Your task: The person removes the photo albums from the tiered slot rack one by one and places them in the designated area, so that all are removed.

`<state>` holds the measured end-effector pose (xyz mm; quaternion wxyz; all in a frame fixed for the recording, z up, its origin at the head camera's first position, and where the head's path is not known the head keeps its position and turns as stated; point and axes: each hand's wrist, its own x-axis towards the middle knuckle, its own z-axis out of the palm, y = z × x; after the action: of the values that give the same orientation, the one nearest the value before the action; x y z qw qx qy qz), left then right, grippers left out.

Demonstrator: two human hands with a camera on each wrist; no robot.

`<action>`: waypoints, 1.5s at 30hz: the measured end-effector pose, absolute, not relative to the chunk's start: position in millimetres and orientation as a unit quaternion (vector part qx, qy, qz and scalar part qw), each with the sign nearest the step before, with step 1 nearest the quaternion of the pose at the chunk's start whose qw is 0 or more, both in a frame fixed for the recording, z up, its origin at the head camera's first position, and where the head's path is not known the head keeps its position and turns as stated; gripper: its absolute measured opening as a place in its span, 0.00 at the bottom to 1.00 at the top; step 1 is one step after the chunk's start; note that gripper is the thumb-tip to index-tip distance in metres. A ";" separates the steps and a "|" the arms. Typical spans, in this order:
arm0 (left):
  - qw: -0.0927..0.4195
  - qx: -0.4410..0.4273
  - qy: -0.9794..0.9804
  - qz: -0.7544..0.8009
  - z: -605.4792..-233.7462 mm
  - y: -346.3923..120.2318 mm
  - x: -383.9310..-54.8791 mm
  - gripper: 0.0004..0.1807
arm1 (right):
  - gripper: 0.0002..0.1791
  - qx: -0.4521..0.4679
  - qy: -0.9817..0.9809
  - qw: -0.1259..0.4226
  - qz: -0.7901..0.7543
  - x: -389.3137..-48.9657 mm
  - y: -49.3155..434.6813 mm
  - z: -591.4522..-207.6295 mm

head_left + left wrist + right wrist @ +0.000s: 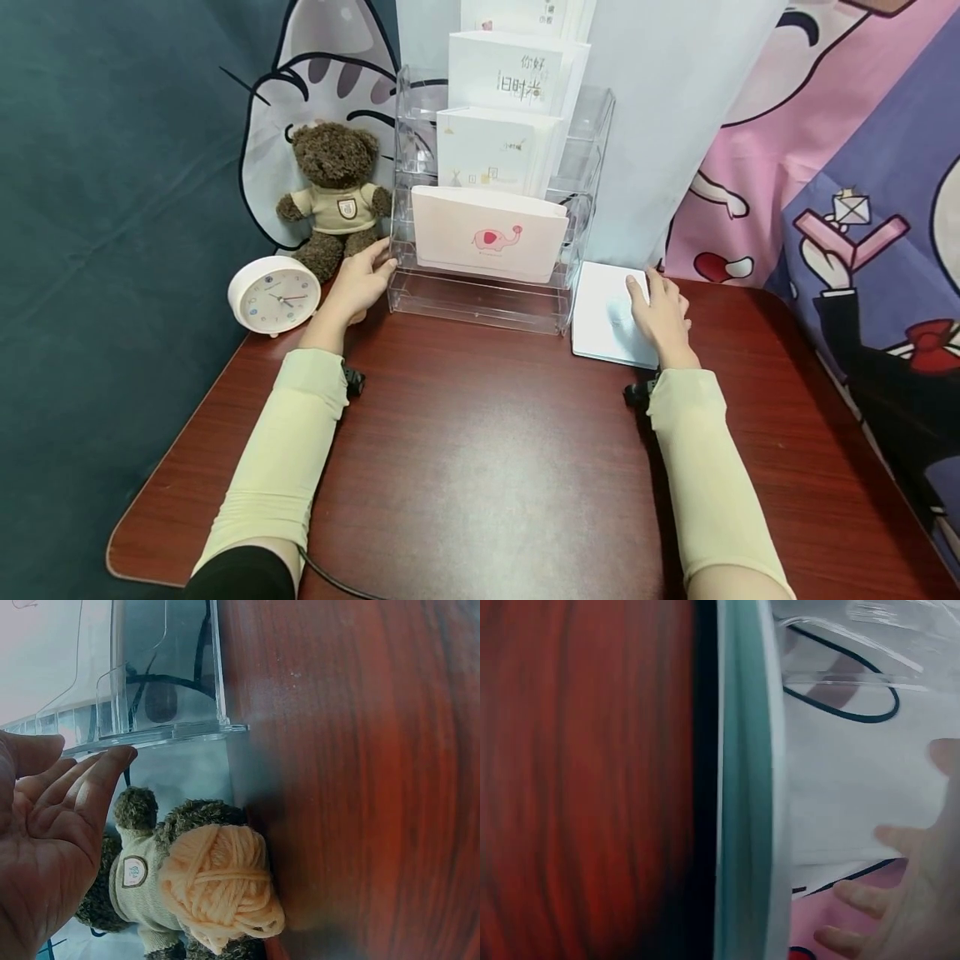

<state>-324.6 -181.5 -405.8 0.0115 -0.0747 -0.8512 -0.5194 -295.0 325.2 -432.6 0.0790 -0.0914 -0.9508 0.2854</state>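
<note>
A clear acrylic rack (480, 315) stands upright at the back of the table, holding several white booklets (495, 154) in tiers and a pale pink elephant card (472, 237) in front. My left hand (358, 287) is at the rack's left side, fingertips at its edge in the left wrist view, with fingers extended. Right of the rack lies a thick white book (607, 317). Over its right part is my right hand (662, 312), with fingers loosely spread; in the right wrist view the book's edge (750, 787) fills the middle, and contact is unclear.
A brown teddy bear (337, 192) sits left of the rack. Before it stands a white round clock (273, 296). A peach yarn ball (221, 881) shows by the bear in the left wrist view. Printed curtains (832, 167) hang behind the brown table (487, 450).
</note>
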 end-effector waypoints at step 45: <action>0.022 -0.078 -0.857 -0.508 -406.9 -184.0 -324.1 0.31 | 0.30 0.312 -0.884 0.224 0.267 -324.2 199.9 -288.7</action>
<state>-324.1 -184.0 -406.9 0.0221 -0.0784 -0.8575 -0.5080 -324.2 199.9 -288.7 0.2242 0.3121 -0.8837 0.2673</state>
